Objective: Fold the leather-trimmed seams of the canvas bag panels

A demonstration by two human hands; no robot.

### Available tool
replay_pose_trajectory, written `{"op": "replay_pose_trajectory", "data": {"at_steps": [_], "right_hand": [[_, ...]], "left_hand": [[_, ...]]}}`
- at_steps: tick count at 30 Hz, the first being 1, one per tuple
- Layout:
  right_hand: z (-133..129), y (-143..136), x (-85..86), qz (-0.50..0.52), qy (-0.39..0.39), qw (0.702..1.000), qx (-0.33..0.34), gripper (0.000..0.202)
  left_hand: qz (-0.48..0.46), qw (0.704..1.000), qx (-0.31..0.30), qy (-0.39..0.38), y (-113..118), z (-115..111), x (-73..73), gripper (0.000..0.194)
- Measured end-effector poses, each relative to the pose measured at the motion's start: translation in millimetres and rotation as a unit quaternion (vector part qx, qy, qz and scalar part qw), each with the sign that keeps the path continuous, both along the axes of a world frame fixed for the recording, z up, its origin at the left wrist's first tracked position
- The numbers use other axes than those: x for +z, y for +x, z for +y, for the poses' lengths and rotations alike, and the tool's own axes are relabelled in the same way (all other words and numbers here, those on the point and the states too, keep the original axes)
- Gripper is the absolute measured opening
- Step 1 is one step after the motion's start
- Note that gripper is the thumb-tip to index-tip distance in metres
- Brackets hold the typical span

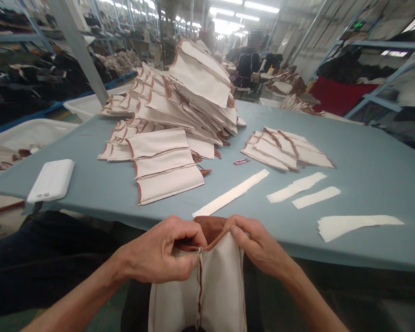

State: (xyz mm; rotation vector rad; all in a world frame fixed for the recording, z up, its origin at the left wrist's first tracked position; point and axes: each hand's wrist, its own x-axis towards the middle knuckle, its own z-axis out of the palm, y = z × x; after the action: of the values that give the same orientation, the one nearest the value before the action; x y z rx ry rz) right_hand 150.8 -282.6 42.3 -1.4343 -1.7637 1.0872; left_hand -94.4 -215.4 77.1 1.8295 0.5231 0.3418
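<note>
A cream fabric piece (221, 286) with a brown inner side and a dark brown centre seam hangs over the lap, just below the table's front edge. My left hand (162, 251) pinches its top rim at the seam, fingers curled inside the opening and thumb outside. The rim's right part is held between thumb and fingers of my right hand (254, 240). Between the two hands the opening gapes and shows the brown lining. The fabric's lower end runs out of the frame.
On the blue-green table (228, 184) are a tall stack of cream pieces (200, 83), a smaller pile (287, 147), pink snips (241, 162), pale strips (297, 186) and a white power bank (51, 180). A person (247, 67) is in the background.
</note>
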Motion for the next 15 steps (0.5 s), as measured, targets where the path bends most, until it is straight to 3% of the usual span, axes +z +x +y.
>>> {"op": "replay_pose_trajectory", "data": {"at_steps": [6, 12, 15], "right_hand": [[1, -2, 5.4, -0.013, 0.014, 1.000, 0.012, 0.019], [-8, -27, 32.4, -0.029, 0.158, 0.985, 0.056, 0.005], [-8, -41, 33.6, -0.039, 0.189, 0.979, 0.059, 0.016]], "left_hand": [[0.027, 0.999, -0.014, -0.018, -6, 2, -0.4, 0.010], [0.031, 0.999, -0.030, -0.015, -8, 6, 5.0, 0.023], [0.043, 0.999, -0.026, -0.006, -9, 9, 6.2, 0.021]]}}
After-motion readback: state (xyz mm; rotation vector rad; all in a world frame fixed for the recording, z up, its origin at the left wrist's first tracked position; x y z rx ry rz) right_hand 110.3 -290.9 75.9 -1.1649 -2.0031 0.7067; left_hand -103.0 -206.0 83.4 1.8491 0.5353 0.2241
